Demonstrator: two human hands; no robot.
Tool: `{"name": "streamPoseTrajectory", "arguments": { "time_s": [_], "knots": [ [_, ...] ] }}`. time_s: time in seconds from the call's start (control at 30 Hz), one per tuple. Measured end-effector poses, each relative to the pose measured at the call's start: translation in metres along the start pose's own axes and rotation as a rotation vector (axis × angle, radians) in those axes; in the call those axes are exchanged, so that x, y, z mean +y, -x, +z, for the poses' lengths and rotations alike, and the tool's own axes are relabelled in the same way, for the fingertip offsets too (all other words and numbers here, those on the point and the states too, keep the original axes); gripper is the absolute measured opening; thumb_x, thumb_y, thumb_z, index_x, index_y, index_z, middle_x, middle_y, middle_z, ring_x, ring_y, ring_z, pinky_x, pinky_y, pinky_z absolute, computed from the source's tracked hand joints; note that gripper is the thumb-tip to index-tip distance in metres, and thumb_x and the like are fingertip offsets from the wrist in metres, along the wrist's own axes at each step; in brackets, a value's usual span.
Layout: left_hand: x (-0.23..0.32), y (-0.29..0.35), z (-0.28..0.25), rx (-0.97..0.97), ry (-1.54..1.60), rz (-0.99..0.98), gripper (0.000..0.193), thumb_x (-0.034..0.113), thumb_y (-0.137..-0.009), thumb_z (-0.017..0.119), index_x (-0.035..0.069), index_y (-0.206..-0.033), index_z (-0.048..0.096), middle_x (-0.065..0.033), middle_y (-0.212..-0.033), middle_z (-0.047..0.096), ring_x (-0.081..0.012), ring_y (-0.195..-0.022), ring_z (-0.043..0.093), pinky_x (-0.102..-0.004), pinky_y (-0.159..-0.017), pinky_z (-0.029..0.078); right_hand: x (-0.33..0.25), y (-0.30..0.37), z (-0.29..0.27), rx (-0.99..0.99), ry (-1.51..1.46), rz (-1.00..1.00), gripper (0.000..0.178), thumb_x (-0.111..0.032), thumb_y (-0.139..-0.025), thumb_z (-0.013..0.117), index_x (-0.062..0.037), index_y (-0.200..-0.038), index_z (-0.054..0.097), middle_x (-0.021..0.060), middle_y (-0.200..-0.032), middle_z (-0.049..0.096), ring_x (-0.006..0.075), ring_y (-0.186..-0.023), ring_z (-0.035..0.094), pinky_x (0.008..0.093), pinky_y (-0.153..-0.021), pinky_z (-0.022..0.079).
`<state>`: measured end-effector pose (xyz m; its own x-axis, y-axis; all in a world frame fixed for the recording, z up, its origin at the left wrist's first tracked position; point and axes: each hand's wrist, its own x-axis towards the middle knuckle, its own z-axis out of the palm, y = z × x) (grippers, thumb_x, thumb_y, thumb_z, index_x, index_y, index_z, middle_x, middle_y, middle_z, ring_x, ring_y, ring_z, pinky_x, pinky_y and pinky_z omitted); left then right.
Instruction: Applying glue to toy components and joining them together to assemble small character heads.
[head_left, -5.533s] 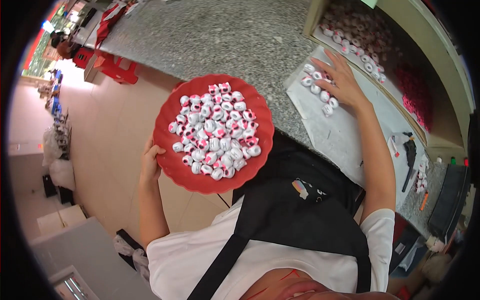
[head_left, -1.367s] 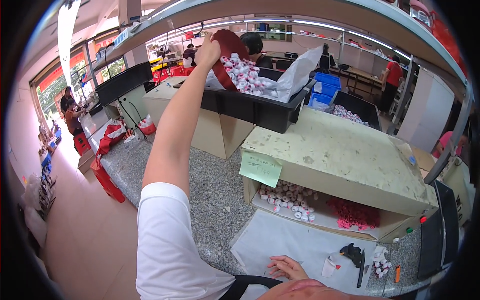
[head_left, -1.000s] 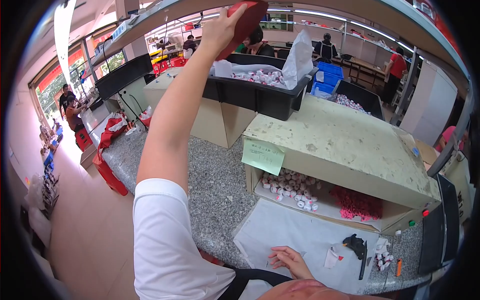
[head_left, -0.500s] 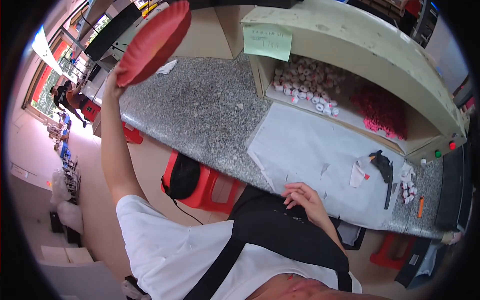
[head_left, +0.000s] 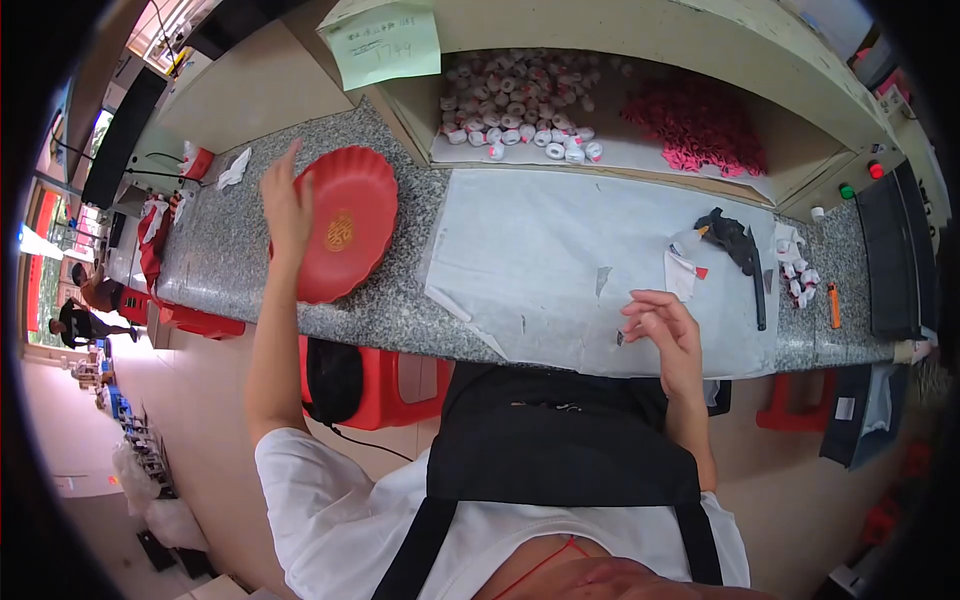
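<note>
A red fluted-rim plate (head_left: 345,245) with a gold print in its middle lies on the grey speckled counter (head_left: 220,270), on the left. My left hand (head_left: 287,212) is over its left rim, fingers stretched out and not wrapped round it; whether it touches the rim I cannot tell. Over the near part of a white sheet (head_left: 530,270), my right hand (head_left: 668,330) hovers with loosely bent fingers apart and nothing in them. Farther right on that sheet lie a crumpled black piece (head_left: 733,240) and a white scrap (head_left: 679,274).
Above the sheet, a shelf box (head_left: 640,30) holds many small white rolls (head_left: 515,100) and a pink heap (head_left: 695,125). An orange cutter-like stick (head_left: 834,305) and a black bin (head_left: 893,260) are at the right. A red stool (head_left: 395,385) stands below the counter.
The plate was raised in my left hand at the upper left; now it rests on the counter and the fingers are off it. The view has turned left. My right hand is now over the sheet.
</note>
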<state>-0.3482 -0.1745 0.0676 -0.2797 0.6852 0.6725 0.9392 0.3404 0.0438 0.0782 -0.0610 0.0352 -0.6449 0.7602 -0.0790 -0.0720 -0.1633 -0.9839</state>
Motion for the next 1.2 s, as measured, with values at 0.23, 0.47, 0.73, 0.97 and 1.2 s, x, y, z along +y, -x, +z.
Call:
{"name": "streamPoseTrajectory", "arguments": {
  "time_s": [0.23,0.47,0.73,0.97,1.2],
  "knots": [
    [0.21,-0.089,0.112,-0.263,0.434,0.477,0.029,0.02,-0.073,0.053,0.013,-0.101,0.051,-0.0126,-0.1,0.048,-0.0293,-0.097,0.042,-0.0387,-0.082,0.035,-0.002,-0.039,-0.036,0.399,0.073,-0.376,0.013,-0.005,-0.079,0.042,0.0024,-0.088,0.048,0.0065,-0.069,0.05,0.0108,-0.057,0.046,0.0223,-0.054,0.039],
    [0.286,-0.227,0.182,-0.624,0.905,-0.3,0.025,0.026,-0.075,0.047,0.011,-0.094,0.054,-0.009,-0.076,0.057,-0.0209,-0.067,0.055,-0.0369,-0.064,0.043,0.024,-0.064,-0.065,0.632,0.287,-0.557,0.012,0.0,-0.077,0.042,0.0026,-0.088,0.046,0.0079,-0.079,0.047,0.0115,-0.065,0.046,0.0212,-0.061,0.037],
    [0.256,-0.241,0.215,-0.637,0.657,0.135,0.026,0.026,-0.074,0.047,0.011,-0.095,0.053,-0.0089,-0.072,0.057,-0.0191,-0.062,0.055,-0.0357,-0.06,0.043,0.018,-0.075,-0.075,0.488,0.233,-0.362,0.009,0.001,-0.077,0.042,0.0019,-0.083,0.048,0.007,-0.076,0.047,0.0099,-0.061,0.045,0.0198,-0.057,0.037],
    [0.25,-0.235,0.258,-0.699,0.469,0.507,0.028,0.026,-0.074,0.047,0.011,-0.096,0.052,-0.0088,-0.068,0.057,-0.0174,-0.057,0.054,-0.0346,-0.057,0.043,0.022,-0.071,-0.073,0.501,0.208,-0.346,0.008,0.004,-0.076,0.043,0.0039,-0.082,0.048,0.0088,-0.075,0.049,0.0112,-0.063,0.045,0.02,-0.058,0.038],
    [0.249,-0.22,0.269,-0.618,0.469,0.534,0.029,0.024,-0.07,0.051,0.01,-0.095,0.052,-0.0083,-0.069,0.057,-0.0177,-0.059,0.053,-0.0339,-0.057,0.043,0.022,-0.064,-0.066,0.458,0.258,-0.366,0.009,0.0,-0.078,0.042,0.0017,-0.083,0.049,0.0056,-0.074,0.048,0.0087,-0.061,0.044,0.0188,-0.058,0.036]
  ]
}}
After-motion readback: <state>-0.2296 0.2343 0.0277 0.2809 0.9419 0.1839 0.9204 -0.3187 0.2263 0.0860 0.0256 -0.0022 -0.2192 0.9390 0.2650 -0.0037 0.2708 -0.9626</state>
